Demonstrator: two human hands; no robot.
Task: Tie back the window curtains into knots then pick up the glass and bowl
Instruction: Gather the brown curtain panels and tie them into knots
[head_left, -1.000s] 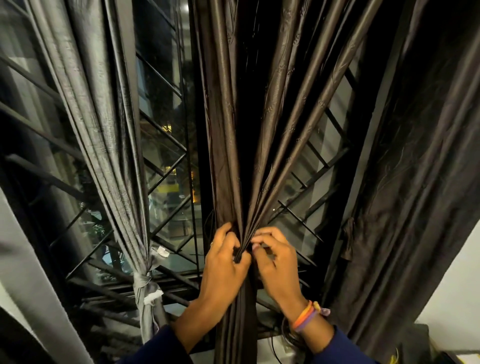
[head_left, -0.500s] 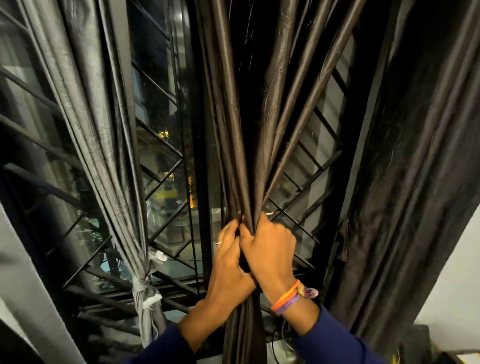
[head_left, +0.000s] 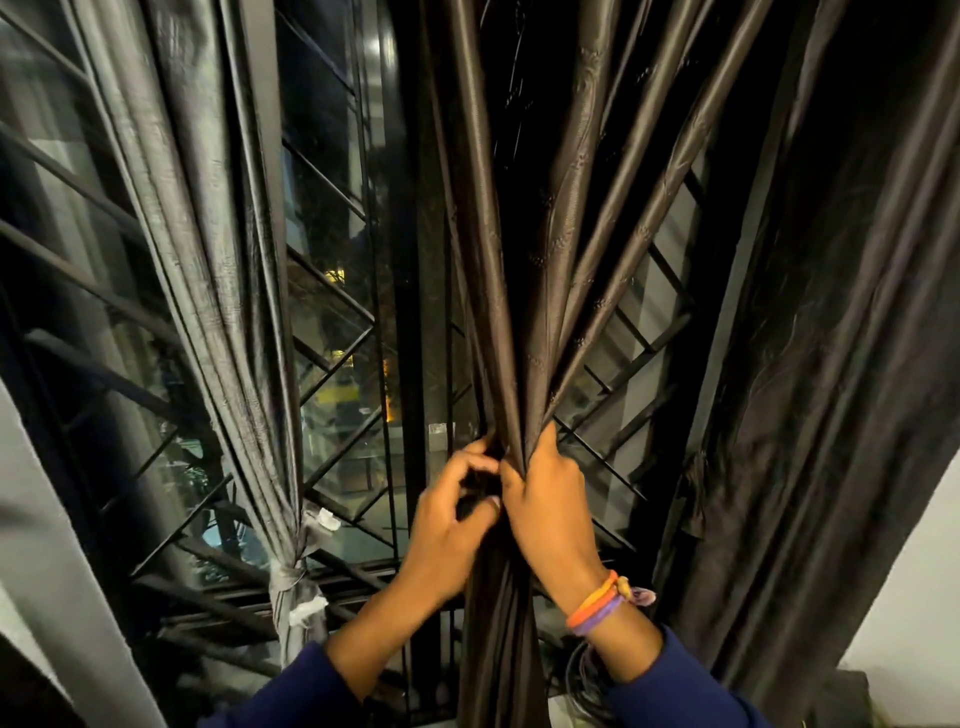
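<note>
Open room lies between the grey tied curtain (head_left: 208, 291) on the left and the gathered brown curtain (head_left: 524, 291) in the middle. The black window grille (head_left: 332, 291) closes that gap from behind. To the right, a dark hanging curtain (head_left: 810, 364) stands just beside the right hand (head_left: 550, 499), narrowing passage there.

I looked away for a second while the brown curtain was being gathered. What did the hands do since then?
The right hand went from pinching the folds with its fingertips to closing in a fist around the gathered brown curtain. The left hand loosened, its fingers now curled open beside the bunch. The grey curtain stayed tied.
</note>
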